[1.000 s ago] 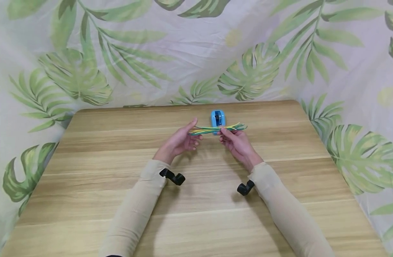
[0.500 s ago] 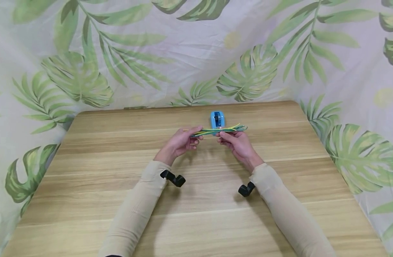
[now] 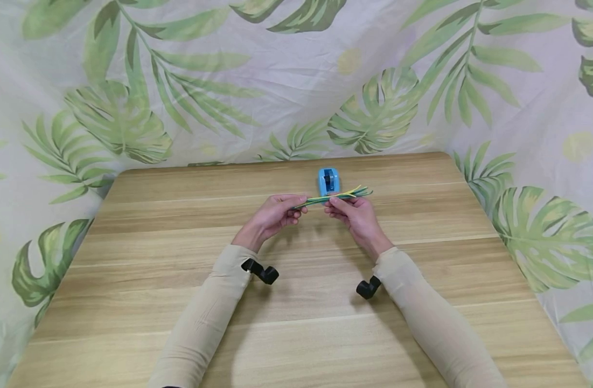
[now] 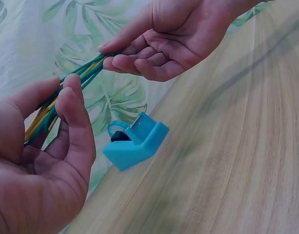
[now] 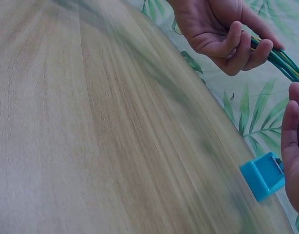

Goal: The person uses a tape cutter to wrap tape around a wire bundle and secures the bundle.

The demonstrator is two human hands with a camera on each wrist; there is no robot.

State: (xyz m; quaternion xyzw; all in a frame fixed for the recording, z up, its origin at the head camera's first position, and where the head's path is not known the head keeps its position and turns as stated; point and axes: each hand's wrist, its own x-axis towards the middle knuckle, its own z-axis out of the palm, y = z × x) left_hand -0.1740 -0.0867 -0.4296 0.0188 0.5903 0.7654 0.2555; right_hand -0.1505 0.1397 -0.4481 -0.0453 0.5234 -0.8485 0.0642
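A thin bundle of green and yellow wires [image 3: 319, 200] is stretched level between my two hands, above the table. My left hand [image 3: 275, 212] pinches its left end between thumb and fingers. Closer to the other end, my right hand [image 3: 355, 215] grips the bundle, and loose tips fan out past the thumb. In the left wrist view both hands hold the wires [image 4: 93, 66], with part of the bundle bare between them. Just behind the bundle, a blue tape dispenser [image 3: 328, 179] stands on the table, its near end overlapped by the wires in the head view.
The wooden table [image 3: 296, 323] has its far edge a short way behind the tape dispenser. Beyond it hangs a pale cloth [image 3: 286, 64] with green leaf prints. Black camera mounts [image 3: 260, 271] stick out from both beige sleeves.
My left thumb has come down from a raised position onto the wires, and its grip has closed round their left end. The right hand has shifted slightly left along with its hold.
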